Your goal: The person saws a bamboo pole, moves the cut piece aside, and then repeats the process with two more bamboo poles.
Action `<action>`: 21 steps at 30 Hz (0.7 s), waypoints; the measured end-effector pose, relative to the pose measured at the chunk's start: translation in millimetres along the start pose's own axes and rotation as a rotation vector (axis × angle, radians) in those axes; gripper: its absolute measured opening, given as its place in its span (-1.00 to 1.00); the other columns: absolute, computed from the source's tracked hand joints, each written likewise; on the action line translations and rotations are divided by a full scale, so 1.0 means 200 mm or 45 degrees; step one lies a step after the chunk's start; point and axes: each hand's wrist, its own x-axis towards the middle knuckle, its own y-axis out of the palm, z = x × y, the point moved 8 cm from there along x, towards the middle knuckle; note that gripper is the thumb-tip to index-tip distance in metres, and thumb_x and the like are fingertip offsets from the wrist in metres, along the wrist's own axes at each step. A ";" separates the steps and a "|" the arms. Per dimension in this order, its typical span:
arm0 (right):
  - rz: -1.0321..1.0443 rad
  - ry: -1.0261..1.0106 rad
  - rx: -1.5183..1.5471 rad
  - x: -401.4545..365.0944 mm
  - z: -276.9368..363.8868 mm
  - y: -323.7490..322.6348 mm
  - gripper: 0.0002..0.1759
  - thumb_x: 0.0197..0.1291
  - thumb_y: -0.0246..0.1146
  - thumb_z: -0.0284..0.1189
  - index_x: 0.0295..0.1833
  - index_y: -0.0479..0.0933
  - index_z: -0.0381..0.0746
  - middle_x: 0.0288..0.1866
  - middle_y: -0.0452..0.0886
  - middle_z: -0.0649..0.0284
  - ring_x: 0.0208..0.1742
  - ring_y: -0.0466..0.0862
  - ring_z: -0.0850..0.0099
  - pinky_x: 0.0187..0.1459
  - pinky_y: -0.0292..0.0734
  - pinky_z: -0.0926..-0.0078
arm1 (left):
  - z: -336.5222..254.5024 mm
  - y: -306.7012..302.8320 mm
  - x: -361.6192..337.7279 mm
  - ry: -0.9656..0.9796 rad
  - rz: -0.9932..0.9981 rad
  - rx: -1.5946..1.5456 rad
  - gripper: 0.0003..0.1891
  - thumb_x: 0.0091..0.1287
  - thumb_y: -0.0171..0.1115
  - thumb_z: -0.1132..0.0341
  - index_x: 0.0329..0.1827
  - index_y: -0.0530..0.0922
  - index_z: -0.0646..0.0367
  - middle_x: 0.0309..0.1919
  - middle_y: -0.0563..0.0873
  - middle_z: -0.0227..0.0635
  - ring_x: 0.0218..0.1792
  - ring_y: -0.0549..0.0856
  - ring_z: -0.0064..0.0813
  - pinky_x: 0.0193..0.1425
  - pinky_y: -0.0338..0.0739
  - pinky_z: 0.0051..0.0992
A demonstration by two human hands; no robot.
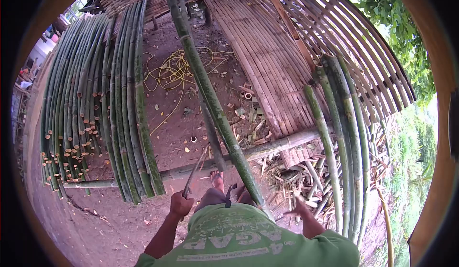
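My left hand [181, 204] is closed round the handle end of a long thin dark tool [193, 174], which points up and away from me. My right hand [302, 210] has its fingers spread and holds nothing, to the right of my green shirt. Between my hands a long green bamboo pole [205, 85] runs from the top of the view down to my waist. Its near end lies close to my body, left of my right hand. Under it a horizontal bamboo pole [186, 172] crosses in front of my feet.
Stacks of cut bamboo [76, 95] lie at the left. More green poles [351, 123] lean at the right beside a slatted bamboo platform [267, 56]. A yellow rope [174, 71] is coiled on the soil. Split bamboo scraps [296, 183] lie at the lower right.
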 end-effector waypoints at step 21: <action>0.047 -0.094 0.181 0.13 0.17 0.34 -0.26 -0.50 0.56 0.07 -0.18 0.68 -0.22 -0.21 0.73 0.12 -0.17 0.72 0.28 -0.04 0.59 0.37 | -0.47 0.16 -0.02 0.092 0.240 0.401 -0.75 0.00 0.24 0.22 -0.40 0.54 0.25 -0.51 0.64 0.01 -0.40 0.67 -0.05 -0.27 0.51 -0.18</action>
